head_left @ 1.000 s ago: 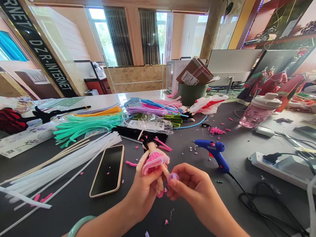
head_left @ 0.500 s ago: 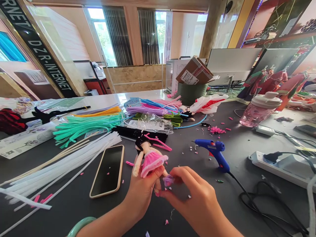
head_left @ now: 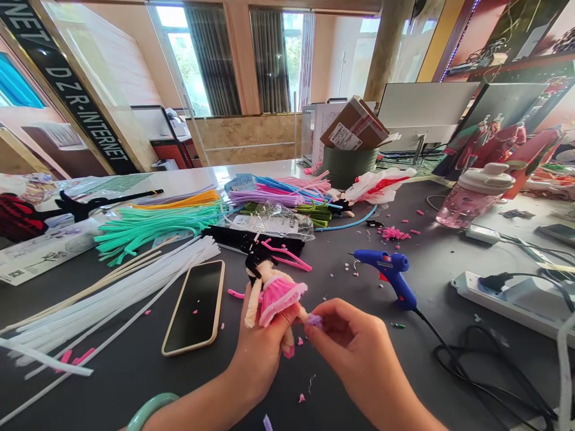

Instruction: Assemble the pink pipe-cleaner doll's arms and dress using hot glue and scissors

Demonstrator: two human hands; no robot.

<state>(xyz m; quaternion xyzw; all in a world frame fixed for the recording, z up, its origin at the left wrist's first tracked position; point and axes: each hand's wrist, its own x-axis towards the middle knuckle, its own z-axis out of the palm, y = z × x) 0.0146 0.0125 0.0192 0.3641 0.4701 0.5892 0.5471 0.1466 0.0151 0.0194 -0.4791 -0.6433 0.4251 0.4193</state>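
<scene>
A small doll (head_left: 281, 294) with black hair, a pink skirt and cream limbs lies tilted in my left hand (head_left: 263, 347), whose thumb presses at the skirt's hem. Between the thumb and fingers of my right hand (head_left: 354, 341) is a small purple fuzzy piece (head_left: 315, 321), touching the end of one doll leg. The other leg ends in a pink tip and hangs below the skirt. Pink stems (head_left: 287, 256) lie just behind the doll. To the right of my hands rests a blue glue gun (head_left: 390, 272).
A phone (head_left: 195, 308) and white stems (head_left: 117, 293) lie at the left, green stems (head_left: 157, 224) behind them. A pink bottle (head_left: 474, 197), power strip (head_left: 512, 302) and black cable are on the right. Pink scraps (head_left: 393, 233) dot the dark table.
My right thumb has moved up from near the pink-tipped foot to pinch the purple piece. The purple piece sits slightly further right, and the pink-tipped foot is more exposed.
</scene>
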